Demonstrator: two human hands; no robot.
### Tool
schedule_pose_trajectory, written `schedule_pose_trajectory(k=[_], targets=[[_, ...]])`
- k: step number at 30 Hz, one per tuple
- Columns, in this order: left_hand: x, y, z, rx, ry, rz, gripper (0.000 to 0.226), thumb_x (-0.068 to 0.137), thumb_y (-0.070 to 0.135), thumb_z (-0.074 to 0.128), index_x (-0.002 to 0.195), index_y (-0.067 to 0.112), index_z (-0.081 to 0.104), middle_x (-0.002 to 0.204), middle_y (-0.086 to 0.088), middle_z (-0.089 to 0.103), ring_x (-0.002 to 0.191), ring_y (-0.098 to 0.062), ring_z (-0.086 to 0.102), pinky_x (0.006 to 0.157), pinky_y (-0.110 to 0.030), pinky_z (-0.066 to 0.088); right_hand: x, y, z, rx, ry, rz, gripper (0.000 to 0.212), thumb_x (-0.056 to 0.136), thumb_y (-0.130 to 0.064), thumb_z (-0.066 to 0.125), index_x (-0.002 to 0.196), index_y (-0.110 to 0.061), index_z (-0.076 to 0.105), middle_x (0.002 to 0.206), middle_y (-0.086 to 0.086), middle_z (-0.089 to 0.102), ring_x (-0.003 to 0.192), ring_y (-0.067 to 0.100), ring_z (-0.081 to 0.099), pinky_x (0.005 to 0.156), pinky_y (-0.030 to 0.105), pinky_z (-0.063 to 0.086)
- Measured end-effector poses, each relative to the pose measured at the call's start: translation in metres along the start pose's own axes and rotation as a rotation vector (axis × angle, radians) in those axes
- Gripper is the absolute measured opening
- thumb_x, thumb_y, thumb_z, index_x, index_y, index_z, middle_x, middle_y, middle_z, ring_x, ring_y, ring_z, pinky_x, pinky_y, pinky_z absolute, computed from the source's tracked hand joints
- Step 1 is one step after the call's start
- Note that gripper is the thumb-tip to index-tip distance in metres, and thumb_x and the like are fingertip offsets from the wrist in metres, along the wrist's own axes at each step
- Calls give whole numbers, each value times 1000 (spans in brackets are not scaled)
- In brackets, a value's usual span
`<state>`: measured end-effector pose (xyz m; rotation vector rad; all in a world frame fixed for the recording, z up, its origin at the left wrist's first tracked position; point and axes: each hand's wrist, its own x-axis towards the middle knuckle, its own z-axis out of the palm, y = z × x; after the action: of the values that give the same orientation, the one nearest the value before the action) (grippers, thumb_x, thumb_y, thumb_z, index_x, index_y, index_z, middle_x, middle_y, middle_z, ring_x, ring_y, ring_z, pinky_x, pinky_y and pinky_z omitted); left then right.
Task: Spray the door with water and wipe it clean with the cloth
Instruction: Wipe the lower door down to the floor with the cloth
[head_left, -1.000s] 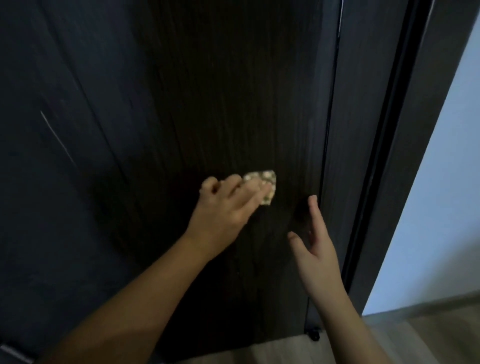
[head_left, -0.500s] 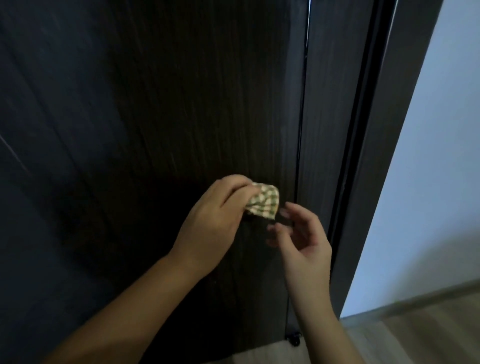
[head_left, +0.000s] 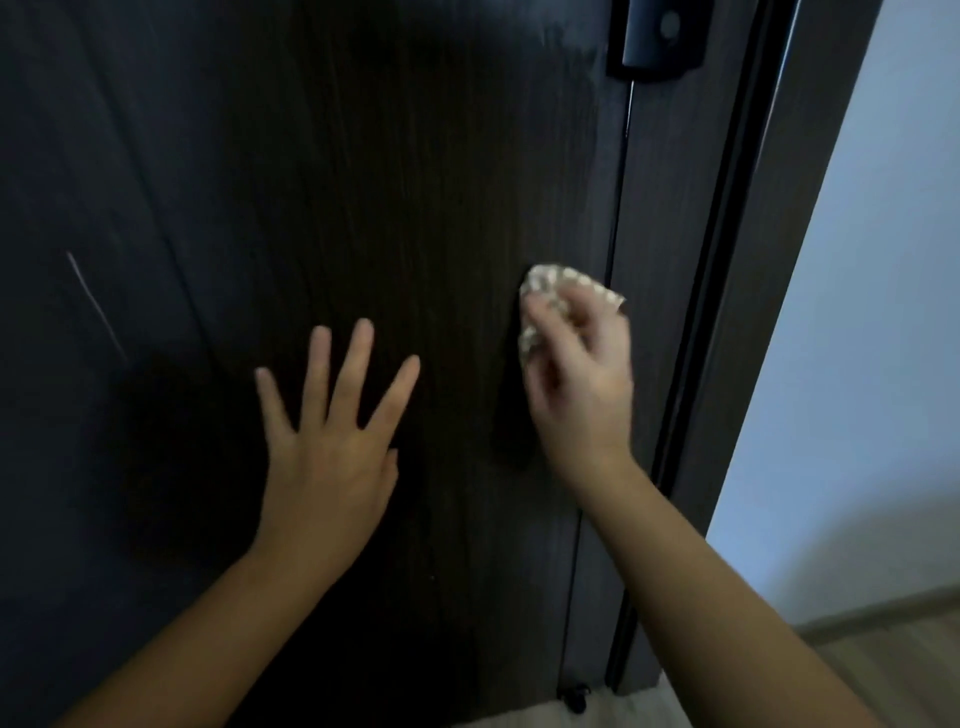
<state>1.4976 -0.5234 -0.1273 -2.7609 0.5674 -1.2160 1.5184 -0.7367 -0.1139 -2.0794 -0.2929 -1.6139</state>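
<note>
The dark wood-grain door (head_left: 395, 182) fills most of the view. My right hand (head_left: 582, 374) grips a small checked cloth (head_left: 550, 283) and holds it against the door near its right edge. My left hand (head_left: 332, 431) lies flat on the door with its fingers spread and straight, lower and to the left of the cloth. No spray bottle is in view.
A black lock plate (head_left: 660, 39) sits at the door's upper right. The dark door frame (head_left: 737, 312) runs down the right side, with a pale wall (head_left: 857, 338) beyond it. A light floor (head_left: 883, 670) and a small black door stop (head_left: 574, 699) lie below.
The cloth passed from my left hand to my right hand. My left hand opened and now lies flat on the door. My right hand moved up with the cloth.
</note>
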Motion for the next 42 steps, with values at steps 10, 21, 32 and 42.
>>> schedule_pose_trajectory(k=[10, 21, 32, 42], targets=[[-75, -40, 53, 1, -72, -164, 78, 86, 39, 61, 150, 15, 23, 159, -20, 6, 145, -43, 6, 106, -71, 17, -76, 37, 5, -84, -179, -14, 39, 86, 2, 59, 124, -6, 63, 135, 16, 46, 120, 34, 46, 104, 28, 35], [-118, -33, 84, -178, -62, -311, 89, 75, 18, 75, 148, 16, 25, 159, -17, 6, 146, -38, 4, 109, -66, 21, -147, 23, 23, 41, -278, 134, 50, 79, 2, 66, 127, -10, 60, 136, 8, 36, 127, 20, 40, 106, 28, 40], [-125, -27, 91, -305, -21, -531, 85, 78, 10, 71, 149, 22, 26, 160, -14, 3, 146, -35, 2, 111, -58, 23, -123, -15, 44, 107, -89, 206, 44, 78, 7, 55, 118, -7, 65, 122, 13, 43, 116, 15, 43, 103, 19, 37], [-130, -18, 87, -545, -94, -570, 86, 87, 8, 61, 149, 36, 9, 156, 15, -21, 144, -9, -20, 112, -30, 6, -148, -68, 85, 180, -306, -86, 36, 84, 0, 57, 117, -10, 68, 125, 10, 54, 114, 25, 49, 100, 27, 38]])
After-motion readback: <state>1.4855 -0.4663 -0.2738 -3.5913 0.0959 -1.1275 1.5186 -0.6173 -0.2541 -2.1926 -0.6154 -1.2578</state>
